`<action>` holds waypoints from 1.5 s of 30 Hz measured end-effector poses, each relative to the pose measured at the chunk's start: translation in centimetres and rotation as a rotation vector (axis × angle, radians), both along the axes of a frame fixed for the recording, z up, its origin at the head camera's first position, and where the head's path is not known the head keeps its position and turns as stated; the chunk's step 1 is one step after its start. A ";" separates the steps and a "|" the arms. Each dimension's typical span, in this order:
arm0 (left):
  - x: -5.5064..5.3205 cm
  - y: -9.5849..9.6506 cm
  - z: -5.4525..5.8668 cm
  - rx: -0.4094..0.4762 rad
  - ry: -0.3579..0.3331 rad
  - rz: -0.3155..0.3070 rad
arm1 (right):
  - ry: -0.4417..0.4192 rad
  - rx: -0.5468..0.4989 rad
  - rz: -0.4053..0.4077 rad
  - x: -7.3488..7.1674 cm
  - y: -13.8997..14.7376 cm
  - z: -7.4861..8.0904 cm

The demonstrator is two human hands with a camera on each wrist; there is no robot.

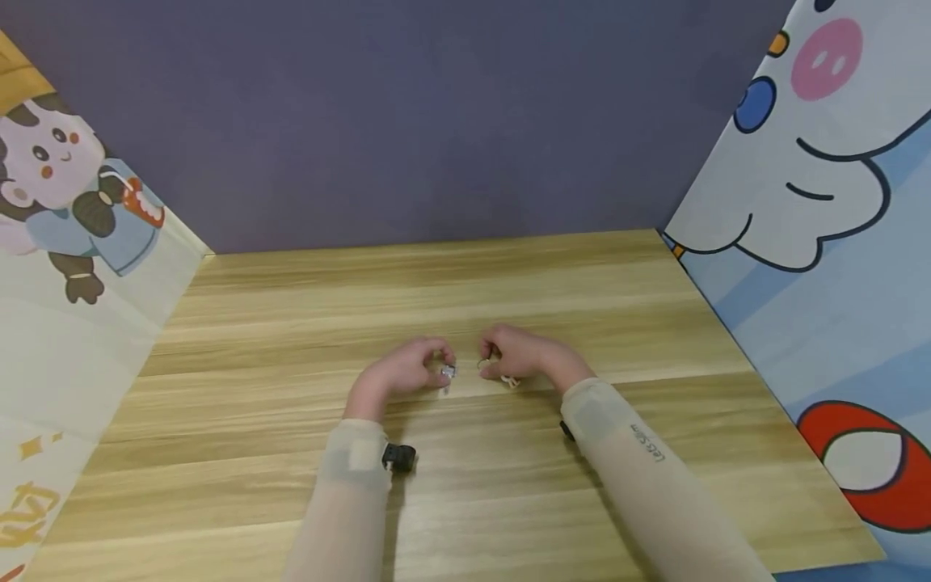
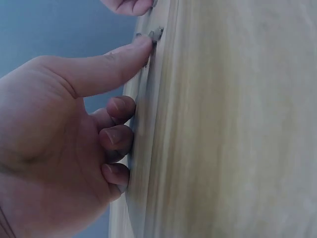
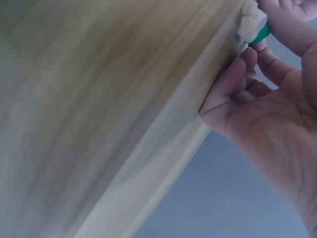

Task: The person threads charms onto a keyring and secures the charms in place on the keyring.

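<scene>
Finger and thumb of your left hand (image 1: 400,372) close on a small silvery piece (image 1: 448,372), with the other fingers curled in beside it. Those of your right hand (image 1: 524,356) pinch a thin ring (image 1: 483,363), and a small pale charm (image 1: 511,381) sits just under that hand, showing a green part (image 3: 261,34) in the right wrist view. You have the two pieces near each other but apart, low over the wooden table (image 1: 465,485); whether either touches it, you cannot tell from here. Whether the charm is joined to the ring is hidden too.

With so little to hold, the silvery piece could slip or twist if your thumb rolls over it. Your fingertips may also hide the ring's edge, so you could miss it when the hands draw together. Tugging the ring might swing the charm into your way, if they are linked.

Farther out, your sleeves (image 1: 647,477) reach across the table, and a black wrist mount (image 1: 399,457) sticks out inside your left arm; it could knock something if that wrist turns sharply.
</scene>
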State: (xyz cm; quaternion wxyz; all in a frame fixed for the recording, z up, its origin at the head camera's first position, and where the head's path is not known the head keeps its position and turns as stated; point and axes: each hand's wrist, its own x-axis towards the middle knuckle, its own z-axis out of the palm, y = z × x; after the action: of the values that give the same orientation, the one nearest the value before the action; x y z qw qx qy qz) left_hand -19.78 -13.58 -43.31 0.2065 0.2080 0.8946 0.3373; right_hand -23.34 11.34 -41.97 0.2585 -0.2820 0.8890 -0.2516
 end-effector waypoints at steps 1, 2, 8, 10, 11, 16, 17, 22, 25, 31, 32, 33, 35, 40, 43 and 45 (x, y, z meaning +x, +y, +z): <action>0.0 0.0 -0.1 0.005 0.003 -0.005 | -0.004 0.010 0.000 0.0 0.0 0.0; 0.0 0.1 -0.1 0.011 0.009 -0.008 | -0.007 0.017 0.001 -0.1 0.0 0.1; 0.1 -0.1 -0.3 0.039 0.047 -0.013 | -0.023 0.047 0.005 -0.2 -0.1 0.1; 0.1 -0.1 -0.4 0.043 0.040 -0.001 | -0.030 0.054 0.004 -0.2 -0.1 0.2; 0.1 -0.2 -0.4 0.046 0.031 0.008 | -0.035 0.053 0.002 -0.2 -0.1 0.2; 0.0 -0.2 -0.2 0.031 0.016 0.044 | -0.043 0.039 0.000 -0.3 -0.3 0.3; 0.0 -0.2 -0.1 0.029 0.015 0.048 | -0.039 0.036 0.006 -0.4 -0.3 0.3; 0.0 -0.3 -0.1 0.000 0.026 0.069 | -0.019 0.020 0.049 -0.6 -0.5 0.2; 0.1 -0.4 -0.2 -0.004 0.018 0.083 | -0.026 0.012 0.060 -0.6 -0.5 0.2; 0.2 -0.8 0.0 0.039 -0.018 0.146 | -0.036 -0.009 0.073 -0.7 -0.2 0.4; 0.2 -0.8 0.0 0.046 -0.019 0.158 | -0.034 -0.009 0.075 -0.7 -0.2 0.5; 0.2 -0.9 0.0 0.053 -0.021 0.166 | -0.030 -0.010 0.078 -0.7 -0.1 0.5; 0.2 -0.9 0.0 0.056 -0.008 0.179 | -0.031 -0.011 0.076 -0.8 0.0 0.4; 0.4 -0.7 0.1 0.061 0.037 0.202 | -0.063 -0.005 0.052 -0.9 0.5 0.1; 0.7 -0.3 0.4 0.080 0.100 0.217 | -0.089 -0.045 0.029 -0.8 1.3 0.1; 0.9 0.1 1.0 0.090 0.151 0.228 | -0.130 -0.106 -0.006 -0.6 2.1 0.3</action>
State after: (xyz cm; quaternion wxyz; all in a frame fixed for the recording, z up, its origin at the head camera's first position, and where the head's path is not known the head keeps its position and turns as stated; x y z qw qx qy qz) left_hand -18.84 -13.47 -42.32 0.0892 0.1388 0.9094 0.3818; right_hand -23.97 13.48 -41.71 0.2994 -0.2758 0.8566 -0.3170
